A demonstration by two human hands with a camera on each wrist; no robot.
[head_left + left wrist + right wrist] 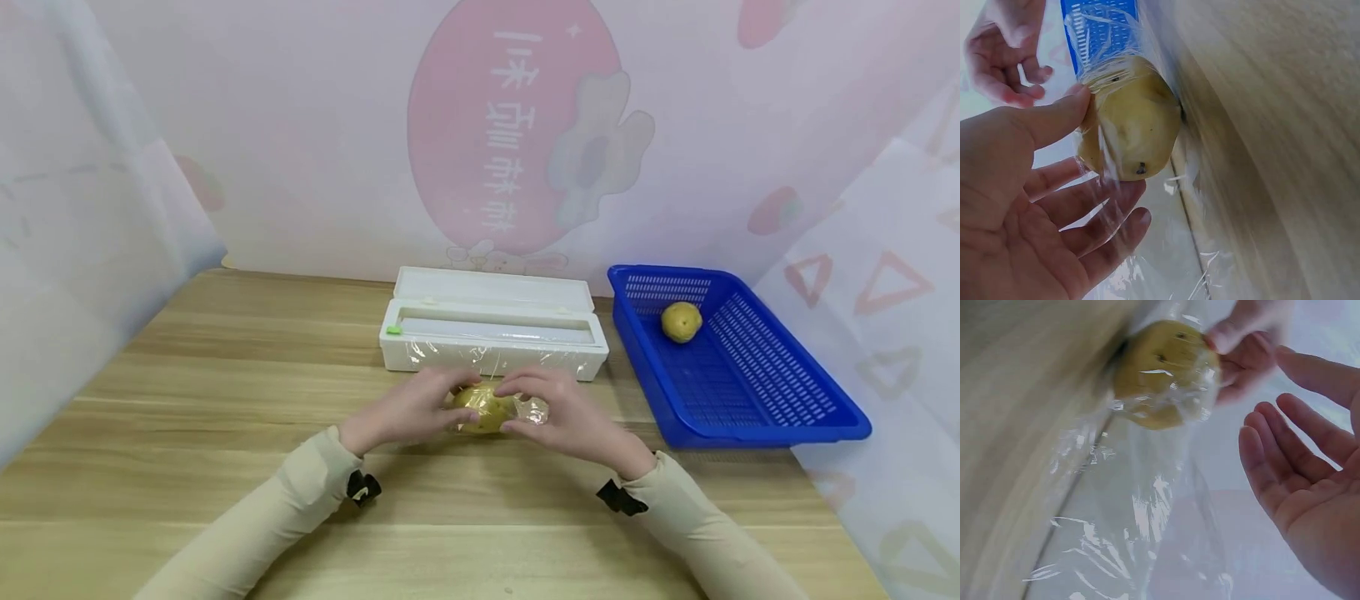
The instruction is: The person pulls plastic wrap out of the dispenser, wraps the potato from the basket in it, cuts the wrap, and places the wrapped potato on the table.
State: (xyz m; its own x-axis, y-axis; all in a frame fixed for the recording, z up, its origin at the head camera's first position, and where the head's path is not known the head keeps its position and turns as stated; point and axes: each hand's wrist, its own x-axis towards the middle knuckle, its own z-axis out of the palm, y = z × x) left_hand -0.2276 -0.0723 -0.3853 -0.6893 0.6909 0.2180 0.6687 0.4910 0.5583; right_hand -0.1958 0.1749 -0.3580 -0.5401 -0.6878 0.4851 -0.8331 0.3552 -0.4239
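A potato [486, 410], partly wrapped in clear cling film [1154, 515], is at the front of a white cling film box [487, 358]. My left hand [411, 408] holds it, thumb on one side and fingers on the other, as the left wrist view shows. My right hand [564, 415] hovers to the right of the potato with its fingers loosely bent and apart from it in the right wrist view. Film stretches between the potato and the box and gathers in wrinkles on the potato's right end.
The box's lid [491, 287] stands raised at the back, and a green slider [393, 331] sits at its left end. To the right, a blue plastic basket [660, 400] contains another potato [681, 322]. A patterned cloth [315, 142] hangs behind the wooden table [225, 400].
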